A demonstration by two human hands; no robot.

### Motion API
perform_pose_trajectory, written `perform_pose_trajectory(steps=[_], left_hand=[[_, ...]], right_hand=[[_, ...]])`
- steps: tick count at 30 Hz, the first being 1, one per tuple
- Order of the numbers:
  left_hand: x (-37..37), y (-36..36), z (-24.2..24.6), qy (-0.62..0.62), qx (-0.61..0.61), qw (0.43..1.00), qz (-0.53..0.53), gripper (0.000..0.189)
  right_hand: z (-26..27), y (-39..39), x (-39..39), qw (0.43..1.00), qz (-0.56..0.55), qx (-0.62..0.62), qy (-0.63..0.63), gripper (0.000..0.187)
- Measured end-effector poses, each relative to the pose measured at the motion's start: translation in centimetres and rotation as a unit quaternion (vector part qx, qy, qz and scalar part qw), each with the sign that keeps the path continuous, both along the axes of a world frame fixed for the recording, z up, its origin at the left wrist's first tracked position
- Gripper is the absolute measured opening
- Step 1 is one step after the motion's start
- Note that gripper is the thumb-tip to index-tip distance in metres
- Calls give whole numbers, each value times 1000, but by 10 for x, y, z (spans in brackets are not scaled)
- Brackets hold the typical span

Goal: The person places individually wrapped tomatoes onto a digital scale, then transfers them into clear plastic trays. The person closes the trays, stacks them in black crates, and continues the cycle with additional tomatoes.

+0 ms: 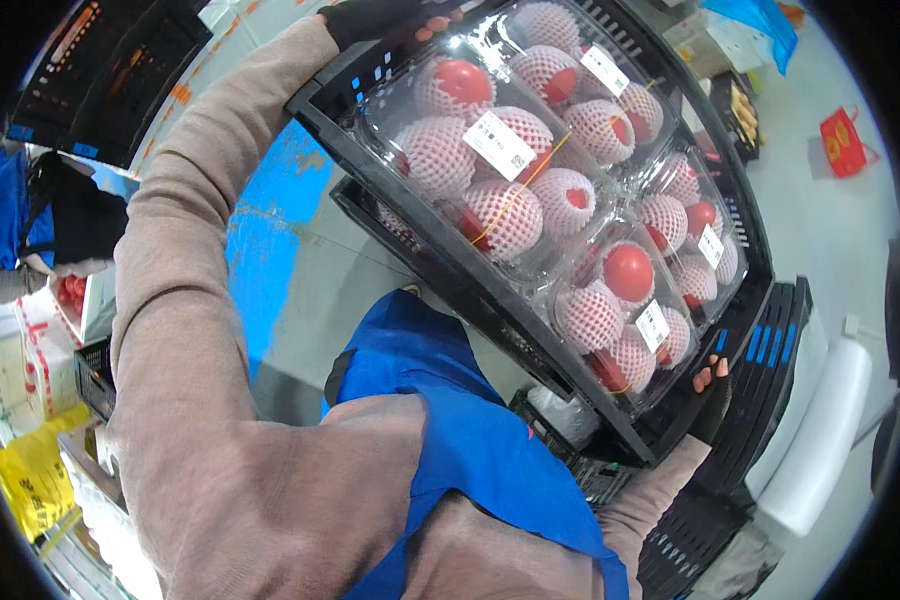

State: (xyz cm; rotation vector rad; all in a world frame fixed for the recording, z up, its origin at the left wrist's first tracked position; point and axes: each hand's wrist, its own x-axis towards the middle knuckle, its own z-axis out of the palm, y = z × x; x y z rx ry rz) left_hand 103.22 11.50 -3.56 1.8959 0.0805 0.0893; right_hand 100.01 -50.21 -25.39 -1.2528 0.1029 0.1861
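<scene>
A black plastic crate (495, 300) lies tilted across the upper middle, before my torso. In it are several clear plastic clamshell boxes (529, 262) of round red fruits, which look like tomatoes, in pink foam nets. The boxes bear white printed labels, and thin yellow bands cross some of them. My left hand (386, 19), in a black fingerless glove, holds the crate's far left end, its fingertips over the rim. At the right end my right hand (712, 386), gloved alike, grips the crate, fingertips showing at the wall. Part of each hand is hidden by the crate or cut off.
Another black crate (420, 262) shows just beneath. Stacked black crates (772, 375) and a white foam roll (817, 442) stand at right. A red bag (844, 142) lies on the floor. At left are a person's blue clothing (0, 217), white boxes (45, 345) and a yellow bag (34, 480).
</scene>
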Motion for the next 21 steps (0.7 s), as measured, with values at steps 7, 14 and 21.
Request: perform_pose_trajectory(steps=[7, 14, 21], left_hand=[[-11, 1, -4, 75, -5, 997, 30, 23], [-22, -3, 27, -32, 293, 956, -5, 37], [-15, 4, 10, -19, 243, 969, 38, 34]], right_hand=[[17, -12, -7, 997, -32, -1, 67, 34], [27, -8, -6, 998, 3, 3, 69, 29], [29, -1, -1, 998, -6, -17, 60, 30]])
